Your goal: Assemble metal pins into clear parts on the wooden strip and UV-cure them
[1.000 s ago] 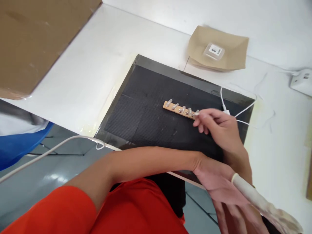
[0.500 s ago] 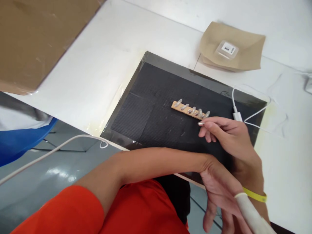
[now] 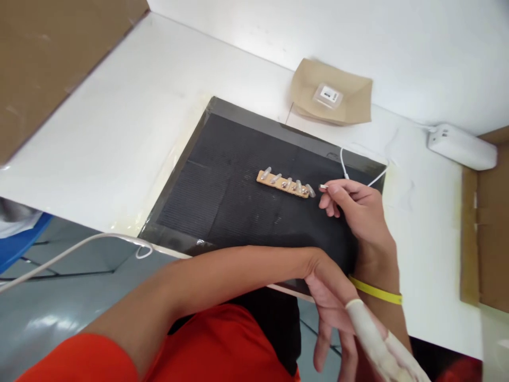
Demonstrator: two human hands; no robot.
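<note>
On the black mat point(image 3: 199, 196) lies a narrow tan strip point(image 3: 274, 181) bearing several translucent tube-like pieces point(image 3: 275, 179) and small shiny metal studs. My right hand point(image 3: 356, 207), a yellow band around its wrist, is just right of the strip and apart from it. Thumb and forefinger pinch a small silvery piece point(image 3: 323, 187); only its end shows, and its kind is unclear. My left hand point(image 3: 334, 313) hangs by the table's front edge, near my right forearm. Its fingers are spread, and a whitish cover point(image 3: 371, 331) sits over one digit. I see nothing held there.
A brown paper tray point(image 3: 353, 103) with a labelled clear plastic case point(image 3: 328, 96) stands at the back. White cables point(image 3: 344, 164) cross the mat's right side. Farther right are a white power strip point(image 3: 461, 146) and cardboard point(image 3: 493, 228). A large cardboard box point(image 3: 59, 58) stands at left.
My right hand has drawn off the strip's right end, keeping its pinch. The endmost translucent piece now leans down to the right instead of up. My view has shifted; the left hand remains low.
</note>
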